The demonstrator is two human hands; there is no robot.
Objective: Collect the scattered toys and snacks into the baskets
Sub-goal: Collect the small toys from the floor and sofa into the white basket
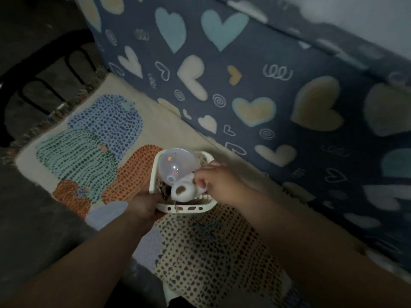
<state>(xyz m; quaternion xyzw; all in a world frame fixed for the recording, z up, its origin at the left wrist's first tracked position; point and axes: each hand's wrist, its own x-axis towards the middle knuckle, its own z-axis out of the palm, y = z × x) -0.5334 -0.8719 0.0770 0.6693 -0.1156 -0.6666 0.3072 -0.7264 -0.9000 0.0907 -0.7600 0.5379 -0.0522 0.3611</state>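
A small white basket (189, 209) sits on the patterned rug in the middle of the head view. A translucent ball (178, 166) lies in its far part, and a white plush toy (185, 192) with a brown patch lies beside the ball. My left hand (144, 205) grips the basket's near left rim. My right hand (216, 181) is over the basket's right side, its curled fingers pinching the white plush toy. Darker items deeper in the basket are too dim to make out.
A cream rug (93, 152) with blue, green and orange dotted patches covers the floor. A bed side draped in a blue heart-print cover (255, 85) rises right behind the basket. A black metal chair frame (33, 90) stands at the far left.
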